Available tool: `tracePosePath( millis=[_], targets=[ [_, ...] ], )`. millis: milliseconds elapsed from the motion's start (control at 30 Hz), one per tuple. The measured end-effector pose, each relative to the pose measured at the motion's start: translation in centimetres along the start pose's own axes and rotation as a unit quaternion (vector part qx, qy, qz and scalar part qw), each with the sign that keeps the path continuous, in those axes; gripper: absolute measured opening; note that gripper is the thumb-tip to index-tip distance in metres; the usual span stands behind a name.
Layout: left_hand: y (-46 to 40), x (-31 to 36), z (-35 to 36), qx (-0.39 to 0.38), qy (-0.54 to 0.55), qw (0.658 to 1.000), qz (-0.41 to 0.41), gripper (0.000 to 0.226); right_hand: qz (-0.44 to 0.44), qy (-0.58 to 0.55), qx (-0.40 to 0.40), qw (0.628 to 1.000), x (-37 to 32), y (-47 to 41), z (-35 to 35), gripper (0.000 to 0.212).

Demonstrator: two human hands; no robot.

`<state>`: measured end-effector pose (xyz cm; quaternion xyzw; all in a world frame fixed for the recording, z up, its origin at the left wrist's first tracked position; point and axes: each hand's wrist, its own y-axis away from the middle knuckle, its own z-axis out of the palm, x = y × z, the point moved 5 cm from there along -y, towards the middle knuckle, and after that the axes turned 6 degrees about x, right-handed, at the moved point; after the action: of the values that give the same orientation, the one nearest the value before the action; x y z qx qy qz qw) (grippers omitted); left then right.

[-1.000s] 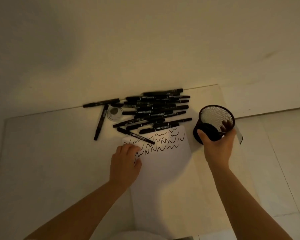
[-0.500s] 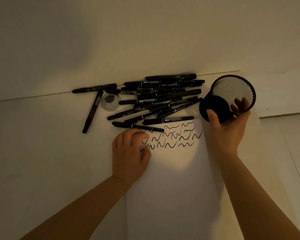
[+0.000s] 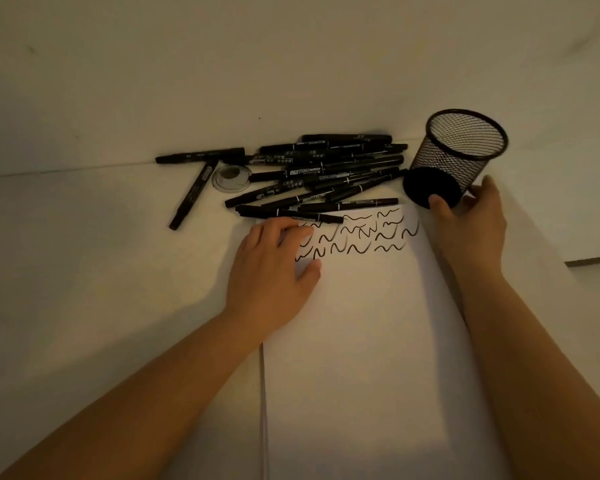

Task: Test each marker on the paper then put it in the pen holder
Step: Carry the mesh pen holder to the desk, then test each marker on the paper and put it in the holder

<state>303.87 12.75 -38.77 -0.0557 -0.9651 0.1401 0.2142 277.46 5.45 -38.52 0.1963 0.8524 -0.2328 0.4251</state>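
Observation:
A pile of several black markers (image 3: 326,171) lies on the table against the wall. In front of it a white sheet of paper (image 3: 361,341) carries several black squiggles (image 3: 357,237) along its top. My left hand (image 3: 274,268) rests flat on the paper's top left corner, its fingertips touching the nearest marker (image 3: 291,213). A black mesh pen holder (image 3: 454,157) stands at the paper's top right corner, tilted and looking empty. My right hand (image 3: 471,226) grips its base, thumb on the near side.
Two markers (image 3: 194,192) lie apart at the left of the pile. A small round clear lid (image 3: 231,177) sits beside them. The wall rises right behind the markers. The table's right edge (image 3: 589,261) runs just past the pen holder.
The view has shifted. My right hand has moved from the holder's rim down to its base. My left hand has stayed on the paper's corner by the nearest marker.

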Motion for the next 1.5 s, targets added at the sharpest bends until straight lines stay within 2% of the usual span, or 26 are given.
tracePosePath(
  millis=[133, 233, 333, 467, 567, 667, 733, 767, 833, 900, 1100, 1300, 1400, 1500],
  targets=[
    [1.0, -0.4, -0.2, -0.024, -0.007, 1.0, 0.018, 0.054, -0.043, 0.08, -0.023, 0.996, -0.6, 3.2, -1.2, 0.048],
    [2.1, -0.8, -0.6, -0.024, -0.003, 1.0, 0.016, 0.053, -0.177, 0.173, -0.081, 0.966, -1.9, 6.2, -0.5, 0.033],
    [3.0, -1.5, -1.0, -0.018, -0.005, 1.0, 0.006, 0.053, -0.24, 0.189, -0.093, 0.948, -3.1, 7.9, 0.1, 0.03],
    [4.0, -2.3, -1.9, -0.017, -0.007, 1.0, 0.005, 0.052, -0.266, 0.204, -0.093, 0.938, -3.9, 8.7, 0.4, 0.03],
    [3.4, -2.9, -3.0, -0.013, 0.005, 1.0, 0.015, 0.041, -0.279, 0.265, -0.113, 0.916, -4.7, 8.6, 0.8, 0.033],
    [1.7, -4.2, -5.2, 0.05, 0.005, 0.998, 0.027, 0.029, -0.302, 0.317, -0.104, 0.893, -6.3, 8.9, 1.3, 0.034],
    [0.2, -5.4, -6.0, 0.079, -0.027, 0.995, 0.047, 0.031, -0.318, 0.29, -0.065, 0.9, -8.5, 9.8, 1.7, 0.032],
    [-0.5, -5.9, -5.9, 0.074, -0.05, 0.994, 0.06, 0.034, -0.312, 0.244, -0.057, 0.916, -9.4, 10.5, 2.1, 0.028],
    [-1.5, -6.7, -5.0, 0.038, -0.08, 0.994, 0.07, 0.037, -0.242, 0.107, -0.084, 0.961, -10.3, 12.2, 3.1, 0.019],
    [-2.0, -7.2, -4.1, 0.018, -0.082, 0.995, 0.056, 0.035, -0.179, 0.011, -0.105, 0.978, -10.1, 13.6, 3.9, 0.014],
    [-2.2, -8.1, -4.1, 0.082, -0.022, 0.996, 0.022, 0.016, -0.254, 0.023, -0.101, 0.962, -9.8, 13.7, 4.5, 0.011],
    [-2.3, -8.6, -3.5, 0.028, 0.014, 0.999, -0.013, 0.021, -0.265, 0.043, -0.105, 0.958, -9.5, 14.0, 4.9, 0.011],
    [-2.6, -8.6, -3.6, 0.017, 0.017, 0.998, -0.057, 0.022, -0.285, 0.076, -0.118, 0.948, -10.1, 14.4, 5.2, 0.013],
    [-2.3, -8.0, -5.0, 0.044, 0.12, 0.983, -0.133, 0.019, -0.278, 0.087, -0.147, 0.945, -10.4, 14.7, 5.4, 0.018]
  ],
)
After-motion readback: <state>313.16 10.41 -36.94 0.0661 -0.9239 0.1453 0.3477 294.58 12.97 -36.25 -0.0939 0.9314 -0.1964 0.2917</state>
